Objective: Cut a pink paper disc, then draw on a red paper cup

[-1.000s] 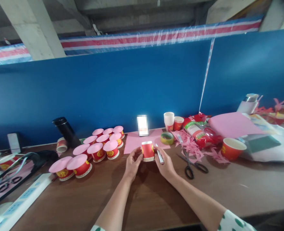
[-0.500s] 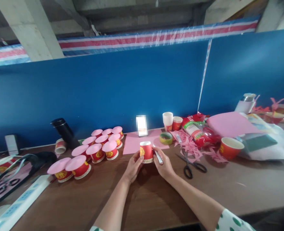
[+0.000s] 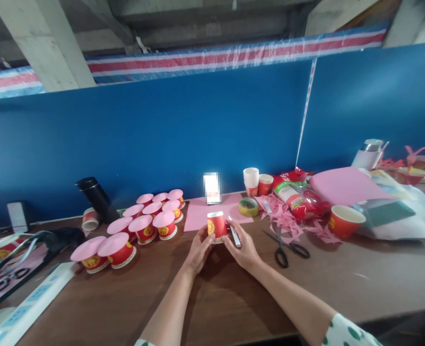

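A red paper cup (image 3: pixel 217 226) with a yellow emblem is upside down between my hands, its white base facing up. My left hand (image 3: pixel 200 251) is closed around the cup's left side, thumb in front. In my right hand (image 3: pixel 244 246), a slim white pen-like stick (image 3: pixel 234 235) with a dark end is held, and the thumb touches the cup's lower right. Beyond the cup lies a pink sheet (image 3: pixel 198 216). To the left stand several upturned red cups (image 3: pixel 121 254) topped with pink paper discs (image 3: pixel 115 244).
Black-handled scissors (image 3: pixel 283 250) lie right of my hands. Tape (image 3: pixel 248 207), stacked cups (image 3: pixel 251 180), pink paper shreds (image 3: pixel 284 218), a red packet (image 3: pixel 295 197) and an upright cup (image 3: pixel 344 222) are farther right. A black bottle (image 3: pixel 99 197) and a power strip (image 3: pixel 35 302) are left.
The cup has shifted slightly left and tilted a little. My right thumb has moved left and now rests against the cup's lower edge.
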The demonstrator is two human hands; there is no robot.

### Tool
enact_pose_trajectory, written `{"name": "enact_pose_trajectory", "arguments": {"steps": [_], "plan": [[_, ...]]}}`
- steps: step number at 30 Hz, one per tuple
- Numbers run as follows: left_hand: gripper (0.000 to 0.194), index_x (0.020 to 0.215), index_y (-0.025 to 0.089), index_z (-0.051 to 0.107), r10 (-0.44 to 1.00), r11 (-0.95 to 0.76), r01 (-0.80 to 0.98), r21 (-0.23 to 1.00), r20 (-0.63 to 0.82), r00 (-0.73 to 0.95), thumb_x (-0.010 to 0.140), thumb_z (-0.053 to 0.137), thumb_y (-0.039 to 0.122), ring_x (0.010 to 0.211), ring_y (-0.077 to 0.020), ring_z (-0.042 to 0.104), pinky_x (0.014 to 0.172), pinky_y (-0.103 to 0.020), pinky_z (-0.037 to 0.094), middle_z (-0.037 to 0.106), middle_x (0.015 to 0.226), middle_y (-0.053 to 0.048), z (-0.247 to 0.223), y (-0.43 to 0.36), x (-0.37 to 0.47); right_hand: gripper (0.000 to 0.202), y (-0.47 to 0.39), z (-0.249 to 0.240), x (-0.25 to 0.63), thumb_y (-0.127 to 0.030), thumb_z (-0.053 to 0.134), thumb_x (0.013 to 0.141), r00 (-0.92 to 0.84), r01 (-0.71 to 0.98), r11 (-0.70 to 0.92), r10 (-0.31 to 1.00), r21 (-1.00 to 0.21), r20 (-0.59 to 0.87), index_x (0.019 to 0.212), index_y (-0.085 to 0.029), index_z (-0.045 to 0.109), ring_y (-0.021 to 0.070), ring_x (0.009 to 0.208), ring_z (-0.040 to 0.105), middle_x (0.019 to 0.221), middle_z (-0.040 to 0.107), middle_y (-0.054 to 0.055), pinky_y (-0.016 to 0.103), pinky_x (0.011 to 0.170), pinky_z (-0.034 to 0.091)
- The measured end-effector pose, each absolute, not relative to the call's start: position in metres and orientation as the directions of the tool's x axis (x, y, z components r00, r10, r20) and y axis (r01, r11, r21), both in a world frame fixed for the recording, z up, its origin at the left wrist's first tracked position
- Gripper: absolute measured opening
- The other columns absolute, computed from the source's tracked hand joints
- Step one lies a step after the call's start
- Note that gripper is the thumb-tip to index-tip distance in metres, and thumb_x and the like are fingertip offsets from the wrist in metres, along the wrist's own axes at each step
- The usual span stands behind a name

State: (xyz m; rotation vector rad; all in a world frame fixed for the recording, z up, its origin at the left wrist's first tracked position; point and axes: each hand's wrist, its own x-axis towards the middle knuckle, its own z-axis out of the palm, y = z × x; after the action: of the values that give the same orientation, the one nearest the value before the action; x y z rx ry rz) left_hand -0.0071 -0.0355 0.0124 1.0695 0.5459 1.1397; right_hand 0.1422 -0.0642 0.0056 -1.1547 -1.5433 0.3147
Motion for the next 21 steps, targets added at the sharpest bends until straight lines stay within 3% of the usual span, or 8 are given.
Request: {"name": "enact_pose_trajectory", "arguments": {"steps": [21], "plan": [[0.052,0.113,0.018,0.054,0.915,0.021,-0.418,0.908,0.151,0.374,0.066,0.071,0.028,0.101,-0.0253,0.058,0.090,-0.039,0.041,0.062,0.110,-0.011,0.0140,-0.0369,-0.0082,0.044,-0.0652,0.0062,0.1428,-0.027,0.055,0.077,0.104,0.503,0.472,0.799,-0.724,0.593,0.120,-0.020,0.048,0.0225,0.101,0.058,0.114,0.059,0.009,0.034,0.086,0.048]]}}
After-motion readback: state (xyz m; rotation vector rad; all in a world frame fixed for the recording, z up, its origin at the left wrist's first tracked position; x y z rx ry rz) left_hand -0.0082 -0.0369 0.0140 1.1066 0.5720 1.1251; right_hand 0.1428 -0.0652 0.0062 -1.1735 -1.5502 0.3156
